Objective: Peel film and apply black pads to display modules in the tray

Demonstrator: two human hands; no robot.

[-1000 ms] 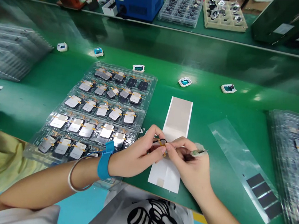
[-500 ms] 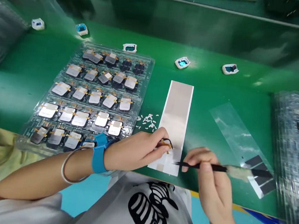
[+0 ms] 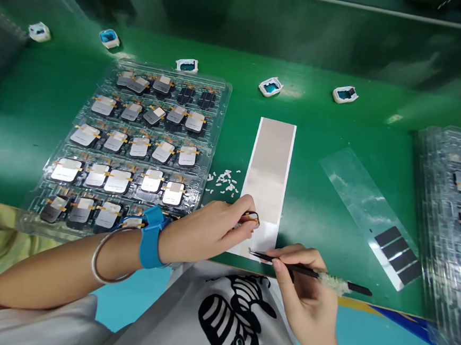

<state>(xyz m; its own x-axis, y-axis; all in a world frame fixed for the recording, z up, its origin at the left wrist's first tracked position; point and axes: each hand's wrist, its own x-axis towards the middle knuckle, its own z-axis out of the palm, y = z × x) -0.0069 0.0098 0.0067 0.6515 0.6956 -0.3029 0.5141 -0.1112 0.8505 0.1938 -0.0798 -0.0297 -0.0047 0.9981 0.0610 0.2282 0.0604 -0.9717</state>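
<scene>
My left hand (image 3: 210, 225) is closed in a pinch on a small dark part with an orange flex strip (image 3: 251, 219), held just over the near end of a long white-edged silvery sheet (image 3: 271, 165). A blue strap (image 3: 150, 236) and a metal bangle sit on that wrist. My right hand (image 3: 304, 292) grips black tweezers (image 3: 310, 273); their tip touches the sheet's near edge, just below the part. Left of my hands lies a clear plastic tray (image 3: 217, 139) filled with several rows of small silver-faced parts.
Small white peeled bits (image 3: 224, 181) lie between tray and sheet. A clear film strip (image 3: 356, 193) carrying three dark patches (image 3: 397, 252) lies to the right, and a stack of clear trays (image 3: 451, 211) stands at the far right. Several small white-and-blue parts, one (image 3: 270, 86), line the green belt.
My right hand drew back toward me and turned the tweezers so the tip now points left at the sheet's near edge. The view tilted down; the left hand kept its pinch.
</scene>
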